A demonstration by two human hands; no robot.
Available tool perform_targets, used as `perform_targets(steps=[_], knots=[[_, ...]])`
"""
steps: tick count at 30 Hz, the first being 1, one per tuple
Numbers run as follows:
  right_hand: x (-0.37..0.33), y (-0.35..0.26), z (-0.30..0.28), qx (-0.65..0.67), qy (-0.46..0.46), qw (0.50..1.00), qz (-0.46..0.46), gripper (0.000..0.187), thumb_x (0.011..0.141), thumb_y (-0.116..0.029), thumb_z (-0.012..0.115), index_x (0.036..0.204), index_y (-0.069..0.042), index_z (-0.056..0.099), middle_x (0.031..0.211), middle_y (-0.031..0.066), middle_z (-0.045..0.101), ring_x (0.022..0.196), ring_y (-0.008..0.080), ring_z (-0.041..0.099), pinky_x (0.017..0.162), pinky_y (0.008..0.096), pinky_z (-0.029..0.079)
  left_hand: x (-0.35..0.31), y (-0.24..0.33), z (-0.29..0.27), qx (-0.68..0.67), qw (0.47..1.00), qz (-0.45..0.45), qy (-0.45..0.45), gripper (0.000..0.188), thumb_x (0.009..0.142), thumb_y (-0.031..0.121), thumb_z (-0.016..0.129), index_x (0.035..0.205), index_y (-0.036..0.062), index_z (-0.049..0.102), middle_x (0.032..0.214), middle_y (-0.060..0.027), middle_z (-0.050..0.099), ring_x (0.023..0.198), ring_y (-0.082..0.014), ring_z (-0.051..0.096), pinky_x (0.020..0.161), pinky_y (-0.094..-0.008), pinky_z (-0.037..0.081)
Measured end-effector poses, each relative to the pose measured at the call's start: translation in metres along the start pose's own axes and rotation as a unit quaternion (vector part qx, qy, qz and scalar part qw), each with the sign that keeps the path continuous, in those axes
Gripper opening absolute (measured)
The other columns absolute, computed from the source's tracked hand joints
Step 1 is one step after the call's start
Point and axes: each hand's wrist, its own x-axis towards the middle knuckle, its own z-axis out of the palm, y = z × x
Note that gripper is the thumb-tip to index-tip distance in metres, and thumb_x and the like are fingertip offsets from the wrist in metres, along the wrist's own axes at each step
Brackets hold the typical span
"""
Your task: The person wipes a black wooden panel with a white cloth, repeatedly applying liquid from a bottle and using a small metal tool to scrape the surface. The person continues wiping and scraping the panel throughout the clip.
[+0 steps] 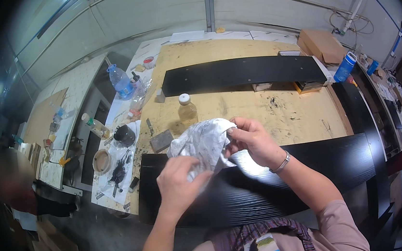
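Observation:
A white cloth (202,142) with grey smudges hangs bunched between my hands, above a long black board with wood grain (311,165). My right hand (256,142), with a metal band at the wrist, pinches the cloth's upper right edge between thumb and fingers. At the cloth's lower left, my left hand (179,181) curls around it; the fingers are a little blurred and their tips partly hidden by the folds. Just beyond the cloth stand a clear bottle with a white cap and yellowish liquid (187,110) and a flat grey block (162,141).
Another black board (239,73) lies raised across the far worktable (238,112). On the left are a black-stained cup (124,135), a round tub (102,161), a stained paper (114,182) and a large clear bottle (122,84). A cardboard box (321,46) and blue bottle (345,67) stand far right.

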Motion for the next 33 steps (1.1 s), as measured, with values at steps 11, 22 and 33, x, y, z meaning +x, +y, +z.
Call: perform_targets(steps=[11,22,33], knots=[[-0.014,-0.031,-0.025,0.013,0.046,0.997,-0.055,0.020,0.103,-0.017,0.055,0.096,0.000,0.063,0.078,0.0063,0.066,0.062,0.0134,0.067,0.063,0.0267,0.059,-0.003,-0.014,0.022,0.077,0.994,0.070,0.021,0.019,0.075,0.010,0.075,0.092,0.0026,0.071,0.097,-0.0114,0.072,0.090,-0.0310,0.069,0.081,-0.0402,0.055],[-0.012,-0.037,-0.037,-0.529,0.210,0.770,-0.290,0.026,0.083,-0.007,0.062,0.107,0.001,0.069,0.102,0.0127,0.070,0.098,0.0227,0.066,0.089,0.0328,0.052,0.000,-0.017,0.003,-0.509,0.838,-0.199,0.000,0.022,0.100,0.005,0.059,0.118,-0.0050,0.064,0.105,-0.0055,0.069,0.094,-0.0094,0.062,0.088,-0.0256,0.049],[0.010,-0.038,0.053,-0.347,-0.147,0.925,-0.055,0.016,0.082,-0.008,0.071,0.093,0.004,0.071,0.069,0.0101,0.067,0.066,0.0160,0.062,0.068,0.0356,0.051,-0.006,-0.019,-0.026,-0.199,0.965,-0.166,-0.049,0.031,0.075,-0.009,0.065,0.105,-0.0011,0.068,0.094,-0.0059,0.068,0.085,-0.0125,0.065,0.076,-0.0299,0.052]])
